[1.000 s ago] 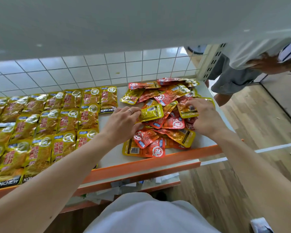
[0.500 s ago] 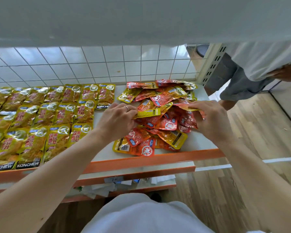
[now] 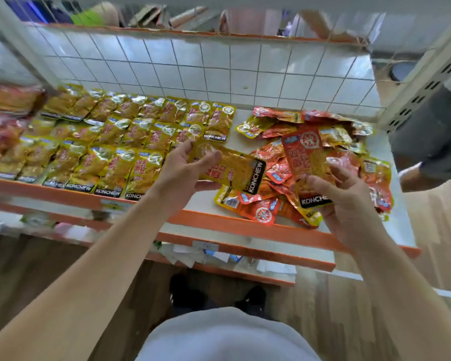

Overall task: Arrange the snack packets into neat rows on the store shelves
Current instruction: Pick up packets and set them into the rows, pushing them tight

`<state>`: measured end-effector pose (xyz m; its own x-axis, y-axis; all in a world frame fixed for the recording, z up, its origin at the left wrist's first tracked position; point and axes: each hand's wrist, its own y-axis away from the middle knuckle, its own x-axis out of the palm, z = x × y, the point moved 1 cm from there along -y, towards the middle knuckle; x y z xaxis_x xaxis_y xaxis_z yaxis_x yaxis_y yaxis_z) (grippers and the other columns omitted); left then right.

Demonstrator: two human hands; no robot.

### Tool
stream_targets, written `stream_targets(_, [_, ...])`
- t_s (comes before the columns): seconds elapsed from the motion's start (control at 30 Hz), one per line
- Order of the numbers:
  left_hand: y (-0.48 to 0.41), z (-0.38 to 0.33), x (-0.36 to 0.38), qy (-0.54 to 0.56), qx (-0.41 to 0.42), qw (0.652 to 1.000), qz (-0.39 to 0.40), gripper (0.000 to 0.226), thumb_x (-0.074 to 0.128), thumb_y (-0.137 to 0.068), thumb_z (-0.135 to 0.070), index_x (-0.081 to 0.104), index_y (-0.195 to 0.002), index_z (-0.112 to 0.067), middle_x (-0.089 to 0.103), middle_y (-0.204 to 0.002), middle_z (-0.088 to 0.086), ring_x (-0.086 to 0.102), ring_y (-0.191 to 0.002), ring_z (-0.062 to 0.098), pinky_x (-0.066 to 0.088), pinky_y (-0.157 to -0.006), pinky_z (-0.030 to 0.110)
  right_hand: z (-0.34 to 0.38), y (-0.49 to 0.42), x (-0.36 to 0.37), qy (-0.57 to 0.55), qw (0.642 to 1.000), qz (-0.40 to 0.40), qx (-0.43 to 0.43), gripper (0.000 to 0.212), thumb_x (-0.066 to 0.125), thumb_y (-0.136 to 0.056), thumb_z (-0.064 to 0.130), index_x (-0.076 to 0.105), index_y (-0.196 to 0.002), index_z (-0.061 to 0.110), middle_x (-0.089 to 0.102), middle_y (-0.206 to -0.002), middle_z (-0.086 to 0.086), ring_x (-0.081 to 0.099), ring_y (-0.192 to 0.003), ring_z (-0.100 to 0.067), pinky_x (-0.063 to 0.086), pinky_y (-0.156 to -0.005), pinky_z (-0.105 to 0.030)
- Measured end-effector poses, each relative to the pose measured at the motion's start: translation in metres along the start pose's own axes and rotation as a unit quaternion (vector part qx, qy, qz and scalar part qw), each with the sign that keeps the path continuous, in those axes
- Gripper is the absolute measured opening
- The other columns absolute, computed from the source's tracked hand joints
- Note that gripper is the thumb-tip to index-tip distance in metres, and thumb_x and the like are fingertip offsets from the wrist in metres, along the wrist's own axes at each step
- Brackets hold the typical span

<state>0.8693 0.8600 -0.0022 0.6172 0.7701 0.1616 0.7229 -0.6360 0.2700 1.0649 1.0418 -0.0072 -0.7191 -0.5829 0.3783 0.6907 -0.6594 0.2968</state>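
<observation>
Packet (image 3: 237,170) in left hand (image 3: 183,173); red packet (image 3: 305,152), right hand (image 3: 349,201)

A: Where do your packets lie?
B: Your yellow rows (image 3: 120,142) lie flat and overlapping on the left part of the shelf (image 3: 219,224). You hold one yellow packet (image 3: 235,168) tilted sideways above it, and one red packet (image 3: 306,149) upright beside it.
A: And the others?
B: Your loose pile (image 3: 268,212), red and yellow jumbled, covers the right end.

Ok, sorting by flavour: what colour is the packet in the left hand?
Yellow packet, black band; head view.
</observation>
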Motion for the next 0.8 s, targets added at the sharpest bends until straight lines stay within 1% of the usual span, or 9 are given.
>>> stream_targets(0.07, [0.008, 0.002, -0.01, 0.035, -0.007, 0.999, 0.005, 0.041, 0.075, -0.069, -0.01, 0.057, -0.105, -0.016, 0.07, -0.086, 0.001, 0.072, -0.075, 0.017, 0.061, -0.059, 0.03, -0.013, 0.001, 0.011, 0.027, 0.999, 0.02, 0.04, 0.024, 0.061, -0.086, -0.007, 0.063, -0.104, 0.008, 0.075, -0.09, -0.01, 0.074, -0.076, -0.027, 0.059, -0.06, -0.034])
stream_targets(0.13, [0.014, 0.005, -0.022, 0.066, -0.006, 0.998, 0.001, 0.039, 0.076, -0.066, -0.002, 0.062, -0.099, -0.016, 0.072, -0.084, 0.002, 0.073, -0.075, 0.018, 0.063, -0.067, 0.034, -0.023, -0.001, 0.022, 0.042, 0.997, 0.019, 0.055, 0.019, 0.059, -0.09, -0.003, 0.063, -0.104, 0.009, 0.074, -0.094, -0.012, 0.072, -0.08, -0.03, 0.06, -0.069, -0.04])
stream_targets(0.2, [0.017, 0.009, -0.036, 0.108, -0.003, 0.994, -0.007, 0.035, 0.082, -0.065, 0.002, 0.072, -0.093, -0.017, 0.075, -0.087, 0.004, 0.073, -0.077, 0.018, 0.061, -0.073, 0.037, -0.029, -0.001, 0.034, 0.051, 0.997, 0.014, 0.05, 0.013, 0.059, -0.094, 0.003, 0.064, -0.102, 0.012, 0.074, -0.094, -0.008, 0.073, -0.082, -0.024, 0.06, -0.074, -0.038])
stream_targets(0.3, [0.02, 0.013, -0.057, 0.117, -0.012, 0.993, -0.014, 0.031, 0.088, -0.067, -0.003, 0.076, -0.094, -0.014, 0.076, -0.091, 0.005, 0.07, -0.081, 0.019, 0.055, -0.078, 0.038, -0.035, 0.003, 0.055, 0.08, 0.996, 0.025, 0.034, 0.012, 0.061, -0.093, 0.007, 0.064, -0.104, 0.011, 0.076, -0.093, -0.004, 0.074, -0.089, -0.022, 0.059, -0.08, -0.038])
stream_targets(0.37, [0.024, 0.009, -0.066, 0.115, -0.016, 0.993, -0.021, 0.033, 0.081, -0.068, -0.008, 0.07, -0.099, -0.01, 0.076, -0.088, 0.004, 0.072, -0.081, 0.017, 0.059, -0.081, 0.038, -0.038, 0.006, 0.07, 0.088, 0.995, 0.03, 0.029, 0.017, 0.063, -0.091, 0.008, 0.063, -0.108, 0.009, 0.076, -0.099, -0.006, 0.073, -0.097, -0.027, 0.056, -0.088, -0.045])
stream_targets(0.57, [0.034, -0.001, -0.104, 0.04, -0.017, 0.998, -0.039, 0.026, 0.076, -0.078, -0.026, 0.067, -0.101, -0.017, 0.076, -0.087, -0.003, 0.073, -0.086, 0.014, 0.061, -0.078, 0.035, -0.055, 0.017, 0.123, 0.117, 0.993, 0.025, 0.01, 0.014, 0.064, -0.091, 0.006, 0.065, -0.104, 0.011, 0.077, -0.096, -0.005, 0.074, -0.094, -0.026, 0.055, -0.088, -0.044])
stream_targets(0.67, [0.032, -0.002, -0.122, 0.008, -0.033, 0.999, -0.024, 0.015, 0.069, -0.092, -0.011, 0.067, -0.105, -0.018, 0.076, -0.095, 0.0, 0.072, -0.096, 0.019, 0.059, -0.087, 0.04, -0.066, 0.02, 0.145, 0.147, 0.989, 0.016, 0.0, 0.013, 0.065, -0.092, 0.006, 0.066, -0.104, 0.009, 0.076, -0.1, -0.01, 0.072, -0.099, -0.031, 0.055, -0.093, -0.047])
stream_targets(0.73, [0.03, -0.006, -0.131, -0.019, -0.039, 0.999, -0.005, 0.02, 0.065, -0.092, 0.0, 0.069, -0.105, -0.015, 0.075, -0.096, 0.003, 0.072, -0.095, 0.022, 0.059, -0.087, 0.039, -0.072, 0.02, 0.154, 0.17, 0.985, 0.006, -0.012, 0.012, 0.066, -0.092, 0.006, 0.067, -0.104, 0.01, 0.076, -0.1, -0.01, 0.073, -0.096, -0.029, 0.057, -0.091, -0.044])
stream_targets(0.8, [0.027, -0.009, -0.137, -0.064, -0.028, 0.998, 0.006, 0.022, 0.067, -0.091, 0.001, 0.07, -0.106, -0.015, 0.075, -0.098, 0.003, 0.073, -0.094, 0.023, 0.06, -0.086, 0.037, -0.076, 0.018, 0.158, 0.191, 0.981, -0.002, -0.023, 0.013, 0.066, -0.092, 0.007, 0.068, -0.105, 0.01, 0.076, -0.098, -0.007, 0.073, -0.093, -0.024, 0.059, -0.087, -0.039])
